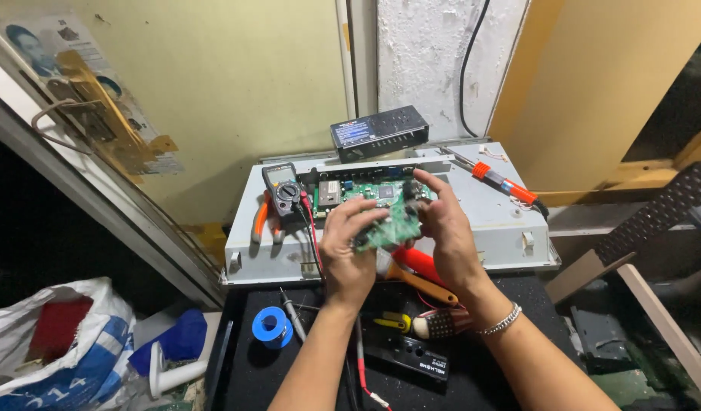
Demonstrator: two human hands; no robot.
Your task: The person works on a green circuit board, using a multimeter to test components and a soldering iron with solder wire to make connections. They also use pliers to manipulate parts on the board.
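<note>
Hands meet over the middle of the bench, both closed on a small green circuit board held up in the air between them. The left hand has its grip wrapped narrow around the board's lower left edge, fingers curled over the top and thumb underneath, as far as the view shows. The right hand pinches the board's right edge, its fingertips spread above the upper corner and the palm turned toward the left hand. A silver bracelet sits on the right wrist.

The board hangs tilted, just in front of a larger green circuit board that lies inside an open grey metal case. On the left part of that case rests a multimeter, with its red lead running down toward the left hand, and orange-handled pliers lie beside it. A soldering iron with an orange grip lies on the right part of the case. Behind the case stands a black box against the wall.

Below the hands, on the black bench, lie a blue spool, a thin probe just beside it, a red-and-orange tool handle partly hidden by the right wrist, and a black flat tool. A white and blue bag sits on the floor at the far left.
</note>
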